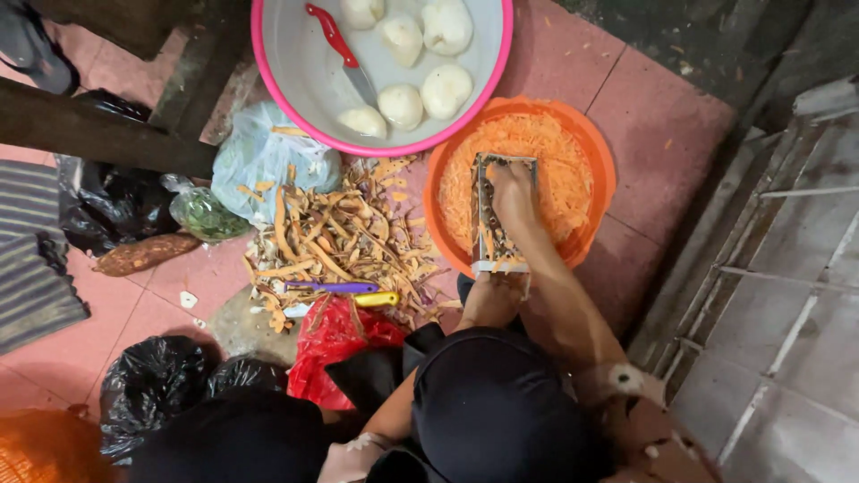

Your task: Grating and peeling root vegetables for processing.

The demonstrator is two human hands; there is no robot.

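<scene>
Mid-grating now: right hand (512, 192) pressed on the upper face of the metal grater (494, 215), grip clenched on something hidden, left hand (490, 300) grasping its lower end, over the orange basin (595, 148) of shreds. Next, probably another downward stroke, fingertips kept clear.

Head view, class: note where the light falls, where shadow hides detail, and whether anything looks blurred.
Head view: soft even light on the grey basin and orange bowl; the grater under the right hand stays sharp; black bags and the top-right corner sink into shadow; no strong glare.
</scene>
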